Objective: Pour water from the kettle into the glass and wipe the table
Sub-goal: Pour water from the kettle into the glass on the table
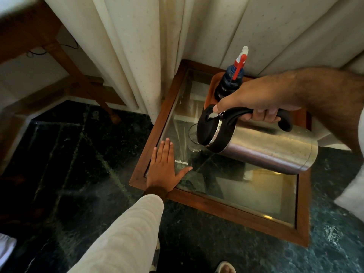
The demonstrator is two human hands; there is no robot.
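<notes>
From the head view, the right hand (254, 101) is wrapped tight around the black handle of the steel kettle (262, 146), thumb pressing near the lid, holding it tipped almost flat so its spout hangs over the glass (194, 138). The glass stands on the table (236, 211), on the glass top near the left edge, about midway along it. I judge the pour is under way, though no stream shows, and how much water the glass holds is too faint to tell. The left hand (165, 166) lies flat and spread on the left edge near the front corner, probably bracing the person. 1 spray bottle (232, 79) with dark liquid sits in an orange tray (211, 91) at the back edge, likely meant for wiping.
</notes>
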